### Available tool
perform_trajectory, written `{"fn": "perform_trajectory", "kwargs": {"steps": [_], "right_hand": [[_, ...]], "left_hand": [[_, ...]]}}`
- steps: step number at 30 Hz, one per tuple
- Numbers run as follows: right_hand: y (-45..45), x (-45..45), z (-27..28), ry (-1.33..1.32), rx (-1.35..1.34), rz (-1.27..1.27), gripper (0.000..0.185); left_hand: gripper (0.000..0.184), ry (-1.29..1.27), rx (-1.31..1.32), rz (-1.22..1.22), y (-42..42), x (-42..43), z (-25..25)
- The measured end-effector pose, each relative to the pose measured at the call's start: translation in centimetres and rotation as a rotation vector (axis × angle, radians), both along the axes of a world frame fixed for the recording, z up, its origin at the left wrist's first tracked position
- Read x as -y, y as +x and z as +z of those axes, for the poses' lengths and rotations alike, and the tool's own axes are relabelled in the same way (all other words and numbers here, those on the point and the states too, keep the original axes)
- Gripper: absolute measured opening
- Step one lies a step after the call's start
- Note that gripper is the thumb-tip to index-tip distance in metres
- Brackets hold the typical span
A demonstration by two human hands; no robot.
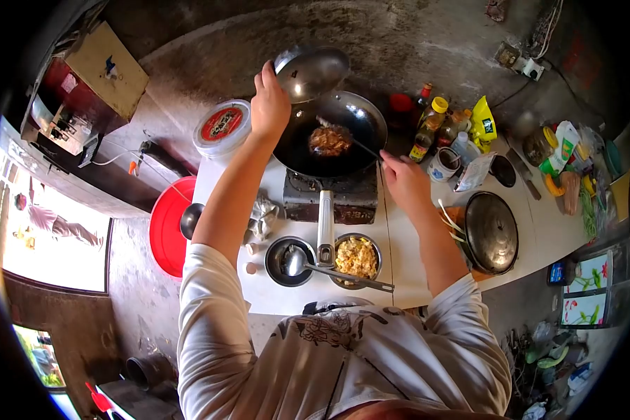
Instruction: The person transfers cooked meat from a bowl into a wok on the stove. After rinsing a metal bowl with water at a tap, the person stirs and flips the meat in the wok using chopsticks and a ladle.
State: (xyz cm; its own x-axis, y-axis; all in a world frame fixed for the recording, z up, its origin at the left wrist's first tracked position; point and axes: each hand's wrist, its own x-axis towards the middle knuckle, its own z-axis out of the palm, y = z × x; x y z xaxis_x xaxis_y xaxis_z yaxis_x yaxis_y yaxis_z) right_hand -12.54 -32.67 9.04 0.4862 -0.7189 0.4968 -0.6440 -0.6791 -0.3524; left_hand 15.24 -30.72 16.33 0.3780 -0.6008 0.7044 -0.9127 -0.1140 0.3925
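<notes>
My left hand (269, 105) is closed on the rim of a shiny metal bowl (318, 73), tilted above the far left edge of a dark wok (294, 150). Brown, glossy food (329, 141) lies in the middle of the wok. My right hand (406, 182) grips the long thin handle of a cooking utensil (365, 148). Its head is among the food and mostly hidden, so whether it is a spatula or a ladle does not show. The wok sits on a stove (329, 203), its pale handle (325, 217) pointing towards me.
Nearer me stand a dark bowl (276, 276) and a bowl of yellow, egg-like food (357, 257), with a ladle (297, 262) across them. Sauce bottles (428, 129), a lidded pot (491, 232) and a knife (523, 175) are right; a red basin (164, 227) is left.
</notes>
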Motion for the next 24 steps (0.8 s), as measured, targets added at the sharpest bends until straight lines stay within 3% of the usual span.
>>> {"fn": "perform_trajectory", "kwargs": {"steps": [6, 8, 9, 10, 12, 15, 18, 20, 24], "right_hand": [[-1.0, 0.8, -0.6, 0.118, -0.112, -0.085, 0.025], [-1.7, 1.6, -1.7, 0.081, -0.182, -0.033, 0.031], [-2.0, 1.6, -1.2, 0.081, -0.187, -0.030, 0.031], [-2.2, 1.6, -0.4, 0.154, -0.199, -0.028, 0.032], [-2.6, 2.0, 0.0, 0.228, -0.219, -0.022, 0.033], [-2.7, 2.7, 0.8, 0.237, -0.391, 0.028, 0.022], [-2.2, 2.9, 1.7, 0.172, -0.408, 0.072, 0.023], [-1.7, 2.1, 3.5, 0.136, -0.352, 0.092, 0.025], [-0.8, 0.3, 7.1, 0.026, -0.155, 0.036, 0.028]], "left_hand": [[0.049, -0.059, 0.060, 0.052, 0.8, 0.2, -1.0], [0.042, 0.154, -0.732, -0.098, 0.5, -0.4, -0.5], [0.033, 0.066, -0.894, -0.201, 0.9, -0.3, -1.1], [0.033, 0.062, -0.899, -0.198, 1.4, -0.5, -1.8], [0.026, -0.020, -1.343, -0.393, 2.1, -1.7, -2.6], [0.026, -0.005, -1.465, -0.428, 2.7, -4.4, -3.7], [0.026, 0.016, -1.606, -0.453, 3.9, -6.9, -4.9], [0.028, 0.103, -1.514, -0.541, 3.6, -8.8, -4.5], [0.029, 0.125, -1.393, -0.406, 2.5, -8.6, -4.3]]}}
